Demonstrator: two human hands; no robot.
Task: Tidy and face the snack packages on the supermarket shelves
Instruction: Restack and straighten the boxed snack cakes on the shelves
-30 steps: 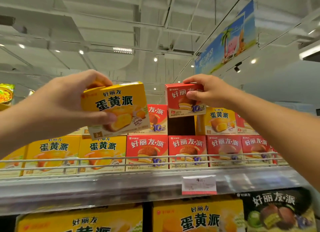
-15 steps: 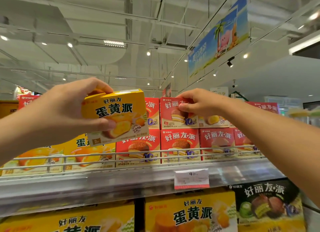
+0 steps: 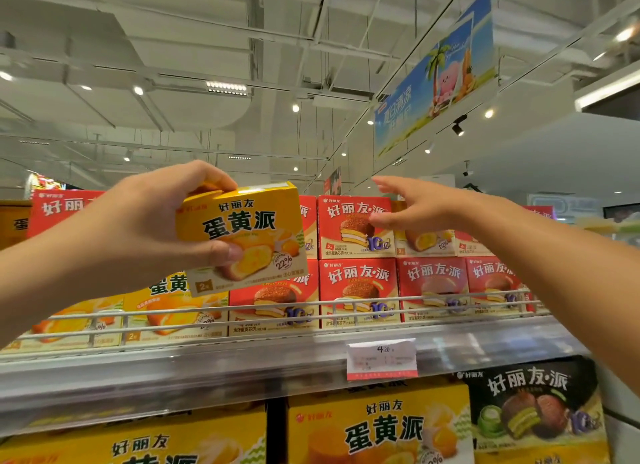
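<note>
While the left hand (image 3: pixel 138 228) clamps a yellow egg-yolk pie box (image 3: pixel 242 236) by its top edge and lower face, thumb across the printed front, that box hangs in the air in front of the wire rail (image 3: pixel 277 316) and above it, tilted slightly clockwise. The right hand (image 3: pixel 415 209) is spread wide and holds nothing; its fingertips (image 3: pixel 375 221) sit at or just off the front of the upper red pie box (image 3: pixel 353 226), and whether they touch it cannot be told.

Behind the rail, the lower row runs yellow boxes (image 3: pixel 166 311) to the left and red boxes (image 3: pixel 360 290) to the right, fronts outward. On the second tier behind the rail, another yellow box (image 3: pixel 424 242) sits among red ones just right of the upper red pie box, apparently misplaced.

To do this step well, the held box probably belongs on the yellow stack left of the rail's middle: level it first, set it square on the box beneath, print forward and flush. The free hand could steady the neighbouring stack, since a nudge might topple the upper tier.
</note>
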